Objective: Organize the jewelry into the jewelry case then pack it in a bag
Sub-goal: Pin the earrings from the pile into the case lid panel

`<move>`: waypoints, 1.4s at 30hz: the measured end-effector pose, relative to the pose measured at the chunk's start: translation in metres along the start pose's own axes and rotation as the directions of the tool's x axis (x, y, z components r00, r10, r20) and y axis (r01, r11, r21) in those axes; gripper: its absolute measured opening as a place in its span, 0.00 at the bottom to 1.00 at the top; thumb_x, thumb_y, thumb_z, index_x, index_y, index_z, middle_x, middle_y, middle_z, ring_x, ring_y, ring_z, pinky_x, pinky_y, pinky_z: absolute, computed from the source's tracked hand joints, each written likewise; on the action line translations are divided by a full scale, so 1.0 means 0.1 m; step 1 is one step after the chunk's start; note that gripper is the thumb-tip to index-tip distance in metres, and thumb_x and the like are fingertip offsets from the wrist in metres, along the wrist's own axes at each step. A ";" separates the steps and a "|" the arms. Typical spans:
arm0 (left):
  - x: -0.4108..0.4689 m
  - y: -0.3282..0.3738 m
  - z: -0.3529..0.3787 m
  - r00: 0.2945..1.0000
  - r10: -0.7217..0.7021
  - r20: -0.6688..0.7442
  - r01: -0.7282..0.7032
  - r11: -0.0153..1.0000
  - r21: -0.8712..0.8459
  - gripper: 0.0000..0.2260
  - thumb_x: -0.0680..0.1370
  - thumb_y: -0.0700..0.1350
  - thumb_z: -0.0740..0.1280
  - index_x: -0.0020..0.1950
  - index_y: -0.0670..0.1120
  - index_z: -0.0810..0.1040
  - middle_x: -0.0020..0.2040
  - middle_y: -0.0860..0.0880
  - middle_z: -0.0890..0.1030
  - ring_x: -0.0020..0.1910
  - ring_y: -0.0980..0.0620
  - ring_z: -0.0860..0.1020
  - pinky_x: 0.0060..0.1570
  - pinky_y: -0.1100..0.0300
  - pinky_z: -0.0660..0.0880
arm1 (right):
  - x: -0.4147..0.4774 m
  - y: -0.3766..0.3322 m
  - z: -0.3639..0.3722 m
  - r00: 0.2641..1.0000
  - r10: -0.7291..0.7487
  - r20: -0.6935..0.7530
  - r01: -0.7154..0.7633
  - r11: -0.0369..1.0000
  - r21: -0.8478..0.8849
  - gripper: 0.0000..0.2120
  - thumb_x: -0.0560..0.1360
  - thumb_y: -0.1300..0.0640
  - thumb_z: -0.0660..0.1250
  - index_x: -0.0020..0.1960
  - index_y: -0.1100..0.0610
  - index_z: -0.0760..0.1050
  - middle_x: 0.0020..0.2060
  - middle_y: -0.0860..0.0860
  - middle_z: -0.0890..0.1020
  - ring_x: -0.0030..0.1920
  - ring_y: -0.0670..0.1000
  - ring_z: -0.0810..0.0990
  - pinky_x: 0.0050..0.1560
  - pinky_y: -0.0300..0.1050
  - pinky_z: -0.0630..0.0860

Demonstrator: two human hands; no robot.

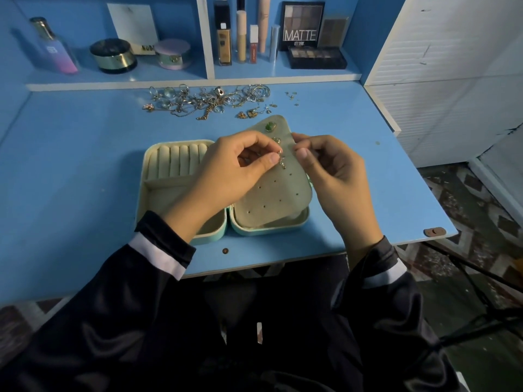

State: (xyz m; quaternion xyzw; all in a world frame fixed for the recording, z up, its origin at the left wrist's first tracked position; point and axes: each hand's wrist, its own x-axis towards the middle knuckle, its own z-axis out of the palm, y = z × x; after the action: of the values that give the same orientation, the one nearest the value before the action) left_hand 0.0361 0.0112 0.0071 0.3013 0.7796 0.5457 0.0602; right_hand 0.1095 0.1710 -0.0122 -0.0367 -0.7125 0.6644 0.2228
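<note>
Left hand (235, 165) pinches a small gold earring (281, 160) between thumb and forefinger, holding it against the earring flap (271, 193), a beige panel dotted with small holes. Right hand (334, 171) grips the right edge of that flap, thumb on the front and fingers curled behind it, so the panel stands tilted up over the right half of the jewelry case (145, 165). A green stud (270, 126) is already pinned near the flap's top, with another small gold piece just below it. The case lies open on the blue surface (85, 165), in front of the person; its left half shows a row of ring rolls (178, 162) and a bare compartment below them. Beyond the case, near the back edge of the surface, lies a loose jewelry pile (206, 100) of chains, rings and earrings. On the shelf behind stand a perfume bottle (53, 46), jars and an eyeshadow palette (301, 24) marked MATTE.
</note>
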 end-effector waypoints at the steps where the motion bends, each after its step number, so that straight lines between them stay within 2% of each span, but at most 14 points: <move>1: 0.00 0.00 -0.01 1.000 -0.004 0.004 0.004 1.000 -0.002 0.07 0.77 0.42 0.71 0.46 0.56 0.81 0.43 0.56 0.83 0.44 0.56 0.81 0.48 0.64 0.76 | 0.00 0.00 0.00 1.000 0.001 0.000 -0.001 1.000 0.004 0.03 0.77 0.62 0.66 0.47 0.61 0.77 0.55 0.58 0.83 0.57 0.55 0.81 0.60 0.58 0.77; 5: 0.00 -0.01 0.00 1.000 -0.010 0.012 0.010 1.000 0.013 0.06 0.77 0.43 0.71 0.47 0.55 0.81 0.44 0.55 0.84 0.45 0.55 0.82 0.48 0.63 0.77 | -0.01 0.01 0.00 1.000 0.008 -0.010 -0.008 1.000 0.007 0.03 0.77 0.62 0.66 0.47 0.61 0.78 0.55 0.58 0.83 0.56 0.56 0.82 0.59 0.58 0.77; 11: -0.01 0.00 0.02 1.000 -0.001 -0.023 0.000 1.000 -0.011 0.05 0.77 0.40 0.71 0.49 0.49 0.81 0.44 0.53 0.83 0.43 0.60 0.80 0.46 0.68 0.76 | -0.02 0.01 0.00 0.999 0.029 -0.032 -0.029 0.999 0.026 0.03 0.78 0.63 0.66 0.47 0.61 0.78 0.55 0.57 0.83 0.55 0.59 0.81 0.57 0.59 0.76; 17: -0.02 -0.01 0.03 0.998 -0.002 -0.065 0.002 1.000 -0.001 0.05 0.77 0.40 0.72 0.48 0.50 0.81 0.43 0.55 0.83 0.42 0.60 0.80 0.46 0.66 0.77 | -0.04 -0.02 0.02 0.997 0.049 -0.055 -0.045 0.996 0.083 0.04 0.78 0.66 0.65 0.49 0.66 0.78 0.53 0.59 0.83 0.57 0.52 0.82 0.58 0.46 0.78; 21: -0.03 0.00 0.04 0.998 -0.025 -0.064 0.023 0.999 -0.034 0.05 0.76 0.40 0.72 0.47 0.49 0.81 0.43 0.55 0.83 0.42 0.61 0.80 0.47 0.67 0.77 | -0.06 -0.01 0.03 0.995 0.050 -0.080 -0.044 0.996 0.081 0.03 0.78 0.66 0.66 0.49 0.65 0.78 0.53 0.58 0.83 0.53 0.51 0.83 0.56 0.46 0.79; 29: 0.00 0.00 0.02 0.997 -0.063 -0.041 0.060 0.996 -0.065 0.04 0.76 0.40 0.72 0.47 0.48 0.82 0.44 0.50 0.84 0.45 0.52 0.82 0.50 0.62 0.79 | -0.06 -0.02 0.03 0.996 0.045 -0.076 -0.040 0.997 0.072 0.03 0.77 0.66 0.66 0.48 0.63 0.79 0.54 0.57 0.83 0.51 0.51 0.83 0.56 0.47 0.79; 37: -0.02 0.00 0.06 0.996 -0.034 -0.078 0.034 0.999 -0.001 0.02 0.76 0.42 0.72 0.47 0.48 0.82 0.42 0.56 0.83 0.42 0.61 0.80 0.45 0.67 0.76 | -0.06 -0.03 0.03 0.996 0.052 -0.077 -0.045 0.995 0.091 0.03 0.77 0.66 0.66 0.48 0.63 0.79 0.53 0.57 0.83 0.51 0.50 0.83 0.54 0.44 0.79; 42: -0.03 -0.01 0.10 0.991 0.015 -0.132 -0.009 0.999 0.043 0.01 0.76 0.42 0.72 0.48 0.47 0.82 0.41 0.57 0.83 0.41 0.60 0.80 0.44 0.67 0.75 | -0.07 -0.05 0.04 0.995 0.059 -0.081 -0.051 0.994 0.095 0.03 0.77 0.66 0.66 0.48 0.63 0.79 0.53 0.58 0.83 0.51 0.50 0.83 0.53 0.42 0.79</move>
State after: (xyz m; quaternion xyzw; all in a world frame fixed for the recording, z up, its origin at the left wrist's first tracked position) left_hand 0.0424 0.0175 0.0015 0.2705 0.7913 0.5483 -0.0012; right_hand 0.1154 0.1646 -0.0098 -0.0739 -0.6697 0.7003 0.2357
